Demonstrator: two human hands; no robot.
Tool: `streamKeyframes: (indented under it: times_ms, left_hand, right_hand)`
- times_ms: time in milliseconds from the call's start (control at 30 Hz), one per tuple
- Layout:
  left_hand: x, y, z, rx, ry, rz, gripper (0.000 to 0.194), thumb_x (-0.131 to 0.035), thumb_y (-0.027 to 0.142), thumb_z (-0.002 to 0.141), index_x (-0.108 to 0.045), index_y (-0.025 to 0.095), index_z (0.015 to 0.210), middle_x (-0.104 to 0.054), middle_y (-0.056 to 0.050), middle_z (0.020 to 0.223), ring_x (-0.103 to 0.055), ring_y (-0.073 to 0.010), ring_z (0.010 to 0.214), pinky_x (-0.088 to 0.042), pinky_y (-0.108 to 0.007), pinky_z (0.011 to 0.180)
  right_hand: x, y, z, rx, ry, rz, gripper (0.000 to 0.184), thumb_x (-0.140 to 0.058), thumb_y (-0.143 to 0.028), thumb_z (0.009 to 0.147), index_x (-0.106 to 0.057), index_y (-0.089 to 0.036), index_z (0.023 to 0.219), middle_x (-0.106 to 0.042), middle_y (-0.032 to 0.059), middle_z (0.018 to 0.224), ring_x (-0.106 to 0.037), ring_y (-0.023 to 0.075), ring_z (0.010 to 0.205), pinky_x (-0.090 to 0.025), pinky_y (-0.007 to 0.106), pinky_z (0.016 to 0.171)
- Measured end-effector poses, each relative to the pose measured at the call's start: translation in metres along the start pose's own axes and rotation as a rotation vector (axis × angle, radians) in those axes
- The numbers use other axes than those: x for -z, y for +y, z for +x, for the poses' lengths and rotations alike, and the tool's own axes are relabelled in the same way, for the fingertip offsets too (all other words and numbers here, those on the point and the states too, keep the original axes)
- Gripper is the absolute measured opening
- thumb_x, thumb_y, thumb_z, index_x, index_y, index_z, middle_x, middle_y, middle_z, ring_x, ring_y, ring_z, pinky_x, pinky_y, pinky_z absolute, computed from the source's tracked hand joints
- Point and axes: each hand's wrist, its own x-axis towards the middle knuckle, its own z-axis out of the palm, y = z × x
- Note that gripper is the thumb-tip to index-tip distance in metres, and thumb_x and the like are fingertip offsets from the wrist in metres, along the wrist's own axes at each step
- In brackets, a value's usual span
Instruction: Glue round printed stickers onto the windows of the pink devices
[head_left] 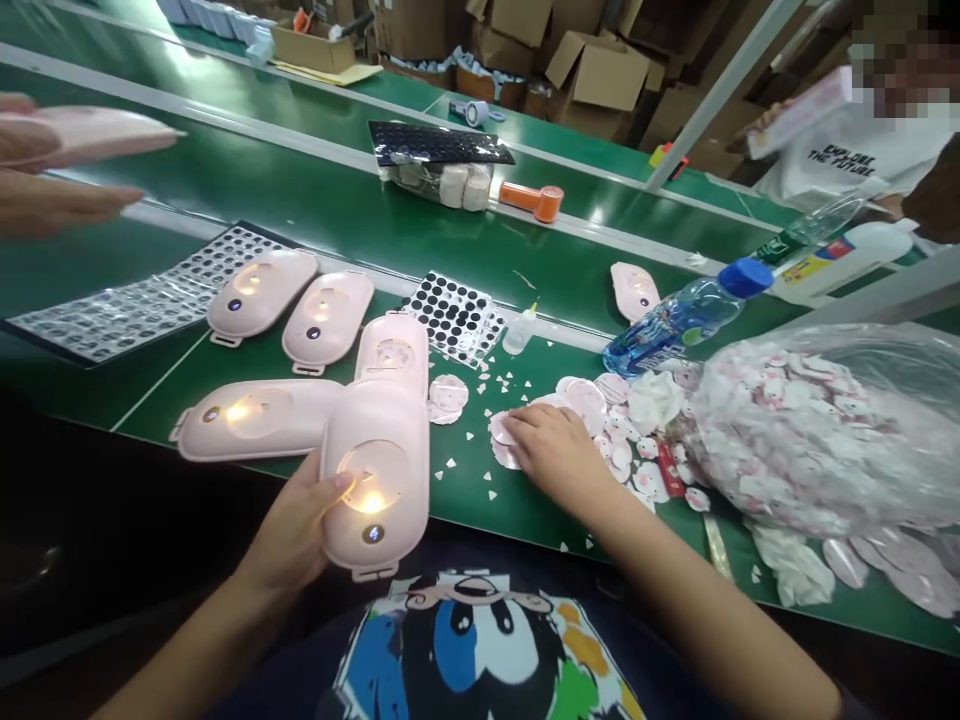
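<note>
My left hand [292, 525] grips the edge of a pale pink oval case [390, 420], its thumb on the front face. A warm light glows in that case, above a small lit display. On the green table, my right hand [559, 455] has its fingertips closed over a thin pink round disc [504, 440]. More round discs [585, 400] lie just beyond it. Tiny white triangles [448, 466] are scattered between the hands. Several similar lit cases, among them one lying sideways [259, 420], rest left of and behind the held one. A small stack of discs [448, 397] sits beside it.
A blue-capped bottle [690, 312] and a large clear bag [810, 440] of printed cutouts stand at right. Sheets of black dots [457, 315] and a small dropper bottle [519, 330] lie behind. Another person's hand [60, 200] holds a pink case at upper left.
</note>
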Motion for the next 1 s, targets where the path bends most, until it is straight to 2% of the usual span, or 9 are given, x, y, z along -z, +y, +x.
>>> streamKeyframes:
  times_ms: [100, 167, 267, 367, 500, 633, 733, 900, 1000]
  left_hand:
    - [-0.019, -0.007, 0.006, 0.013, -0.103, 0.0, 0.056, -0.084, 0.028, 0.062, -0.067, 0.017, 0.114, -0.075, -0.007, 0.095, -0.069, -0.0241, 0.082, -0.059, -0.028, 0.068]
    - [-0.031, -0.011, 0.01, 0.014, -0.187, -0.013, 0.059, -0.082, 0.028, 0.065, -0.064, 0.018, 0.121, -0.075, -0.008, 0.098, -0.069, -0.0252, 0.085, -0.058, -0.03, 0.072]
    - [-0.046, -0.016, 0.014, 0.007, -0.269, -0.011, 0.063, -0.079, 0.029, 0.068, -0.06, 0.018, 0.127, -0.074, -0.009, 0.104, -0.068, -0.0281, 0.094, -0.056, -0.034, 0.079]
    - [-0.055, -0.02, 0.017, 0.007, -0.272, 0.009, 0.056, -0.078, 0.03, 0.07, -0.063, 0.017, 0.122, -0.073, -0.011, 0.107, -0.066, -0.0296, 0.099, -0.055, -0.035, 0.082]
    - [-0.058, -0.022, 0.017, -0.006, -0.285, -0.004, 0.053, -0.077, 0.028, 0.072, -0.063, 0.019, 0.122, -0.073, -0.008, 0.107, -0.066, -0.0271, 0.098, -0.055, -0.033, 0.082]
    - [-0.052, -0.019, 0.013, -0.018, -0.275, 0.004, 0.049, -0.077, 0.028, 0.072, -0.064, 0.018, 0.118, -0.073, -0.01, 0.108, -0.067, -0.0278, 0.098, -0.055, -0.033, 0.081]
    - [-0.048, -0.014, 0.011, 0.005, -0.266, 0.007, 0.051, -0.079, 0.029, 0.07, -0.064, 0.018, 0.117, -0.073, -0.011, 0.108, -0.067, -0.0295, 0.097, -0.056, -0.035, 0.08]
    - [-0.054, -0.014, 0.014, -0.014, -0.312, -0.009, 0.048, -0.079, 0.028, 0.07, -0.064, 0.019, 0.116, -0.073, -0.01, 0.109, -0.067, -0.0299, 0.1, -0.056, -0.034, 0.08]
    - [-0.062, -0.017, 0.015, -0.008, -0.349, -0.002, 0.05, -0.079, 0.028, 0.07, -0.064, 0.019, 0.117, -0.073, -0.01, 0.11, -0.065, -0.0315, 0.104, -0.056, -0.035, 0.081]
  right_hand:
    - [-0.01, -0.004, -0.011, 0.011, 0.023, -0.022, 0.032, -0.042, -0.017, 0.098, -0.065, -0.021, 0.12, -0.065, 0.0061, 0.128, -0.052, 0.0258, 0.122, -0.029, 0.047, 0.107]
    - [-0.01, -0.005, -0.015, 0.011, 0.033, -0.026, 0.031, -0.045, -0.022, 0.098, -0.063, -0.021, 0.122, -0.063, 0.0066, 0.131, -0.05, 0.0281, 0.124, -0.026, 0.05, 0.108]
    - [-0.004, -0.006, -0.016, 0.011, 0.031, -0.026, 0.031, -0.052, -0.034, 0.095, -0.064, -0.02, 0.12, -0.06, 0.0089, 0.135, -0.049, 0.0312, 0.124, -0.029, 0.051, 0.105]
    - [0.003, -0.007, -0.006, 0.019, 0.008, -0.035, 0.024, -0.046, -0.021, 0.096, -0.068, -0.018, 0.105, -0.06, 0.0101, 0.131, -0.05, 0.0292, 0.12, -0.033, 0.046, 0.099]
    - [0.012, -0.007, 0.013, 0.058, -0.042, -0.03, 0.03, -0.045, -0.006, 0.091, -0.066, -0.02, 0.106, -0.066, 0.0082, 0.106, -0.056, 0.0239, 0.101, -0.037, 0.037, 0.085]
    - [0.024, 0.005, 0.018, 0.038, -0.068, 0.004, 0.018, -0.052, -0.013, 0.088, -0.068, -0.02, 0.083, -0.066, 0.0059, 0.085, -0.058, 0.0215, 0.086, -0.036, 0.032, 0.074]
    - [0.033, 0.022, 0.009, -0.035, -0.071, 0.063, 0.022, -0.052, -0.018, 0.089, -0.07, -0.02, 0.075, -0.067, 0.0049, 0.076, -0.06, 0.0209, 0.075, -0.037, 0.031, 0.067]
    - [0.038, 0.044, -0.012, -0.11, -0.025, 0.212, 0.027, -0.051, -0.024, 0.091, -0.076, -0.026, 0.1, -0.068, 0.0073, 0.105, -0.062, 0.0246, 0.099, -0.046, 0.036, 0.085]
    - [0.042, 0.042, -0.027, -0.185, 0.027, 0.288, 0.032, -0.046, -0.027, 0.094, -0.072, -0.025, 0.112, -0.067, 0.0088, 0.102, -0.064, 0.0235, 0.096, -0.05, 0.038, 0.083]
